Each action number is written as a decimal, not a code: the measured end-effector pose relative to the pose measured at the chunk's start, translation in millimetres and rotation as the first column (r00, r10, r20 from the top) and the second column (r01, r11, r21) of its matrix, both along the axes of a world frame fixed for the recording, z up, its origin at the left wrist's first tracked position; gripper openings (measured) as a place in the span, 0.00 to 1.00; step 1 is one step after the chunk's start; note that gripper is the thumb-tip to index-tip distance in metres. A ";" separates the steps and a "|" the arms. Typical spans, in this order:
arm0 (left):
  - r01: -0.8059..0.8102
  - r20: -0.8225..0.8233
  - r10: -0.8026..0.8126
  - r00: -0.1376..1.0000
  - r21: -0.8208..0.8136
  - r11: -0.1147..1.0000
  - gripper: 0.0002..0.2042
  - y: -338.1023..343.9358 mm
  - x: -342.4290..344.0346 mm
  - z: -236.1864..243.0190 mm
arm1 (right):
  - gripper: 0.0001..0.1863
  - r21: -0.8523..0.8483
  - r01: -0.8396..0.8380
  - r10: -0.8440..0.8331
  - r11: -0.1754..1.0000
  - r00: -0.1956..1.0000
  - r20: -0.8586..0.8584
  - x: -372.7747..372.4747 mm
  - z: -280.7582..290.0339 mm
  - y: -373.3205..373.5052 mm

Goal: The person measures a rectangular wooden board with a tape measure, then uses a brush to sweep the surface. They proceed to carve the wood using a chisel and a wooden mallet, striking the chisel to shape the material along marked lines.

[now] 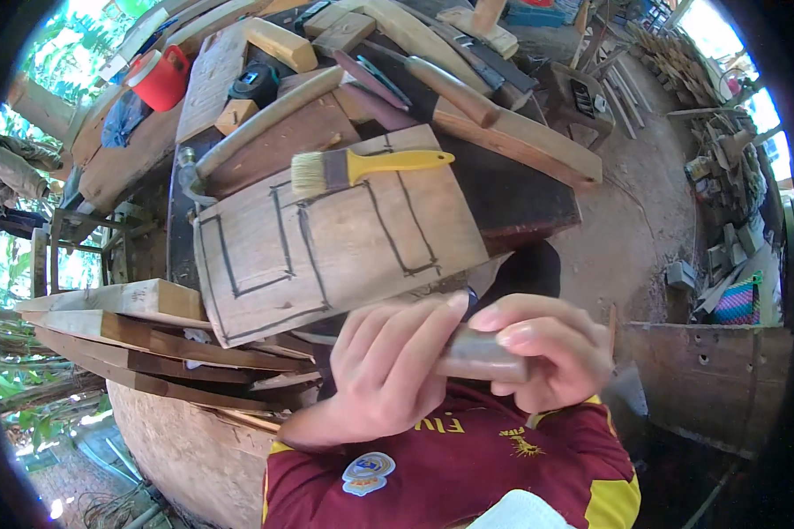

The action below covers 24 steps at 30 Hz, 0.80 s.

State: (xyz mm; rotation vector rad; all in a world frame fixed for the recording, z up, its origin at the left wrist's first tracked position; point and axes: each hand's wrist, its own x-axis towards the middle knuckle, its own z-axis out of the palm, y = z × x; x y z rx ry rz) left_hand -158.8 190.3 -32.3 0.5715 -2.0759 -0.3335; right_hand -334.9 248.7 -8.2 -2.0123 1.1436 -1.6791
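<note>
one cylinder [483, 355] is held between both hands, long axis running left-right. left hand [388, 361]: fingers together, curled over its left end. right hand [551, 344]: fingers pinching its right end. beyond the fingers: one brush [362, 167] on one marked board [370, 242], one dark table [516, 189]. rightward: earthen floor [626, 212].

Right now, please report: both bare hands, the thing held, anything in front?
Left hand, right hand: both gripping greyish-brown cylinder, material unclear. In front: yellow-handled flat paintbrush on black-lined wooden board.
</note>
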 end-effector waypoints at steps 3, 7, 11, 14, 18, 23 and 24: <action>0.043 0.091 -0.052 0.995 0.102 0.994 0.22 1.6 -6.1 -0.4 | 0.22 -0.070 0.119 -0.130 0.990 0.976 -0.174 -23.7 -8.9 -8.8; 0.100 0.172 -0.126 0.977 0.150 0.984 0.25 5.6 -2.6 -0.3 | 0.29 -0.141 0.677 -0.645 0.723 0.587 -0.488 -97.3 -42.5 -51.5; 0.199 0.289 -0.267 0.919 0.244 0.949 0.22 19.9 -2.3 3.1 | 0.35 -0.200 0.787 -0.675 0.583 0.333 -0.659 -161.9 -78.9 -84.8; 0.212 0.321 -0.283 0.904 0.238 0.948 0.12 27.5 -2.9 -5.9 | 0.37 -0.125 0.797 -0.606 0.591 0.336 -0.721 -158.9 -80.8 -89.4; 0.168 0.344 -0.224 0.912 0.186 0.968 0.15 28.9 -2.7 -3.5 | 0.36 0.022 0.804 -0.556 0.594 0.429 -0.712 -153.7 -76.0 -76.6; 0.052 0.373 -0.128 0.919 0.207 0.977 0.11 13.2 5.2 3.2 | 0.33 0.118 0.841 -0.553 0.528 0.446 -0.704 -136.3 -66.4 -44.9; 0.020 0.404 -0.101 0.909 0.201 0.979 0.11 7.2 8.0 5.1 | 0.33 0.103 0.847 -0.570 0.522 0.437 -0.696 -135.1 -67.2 -39.5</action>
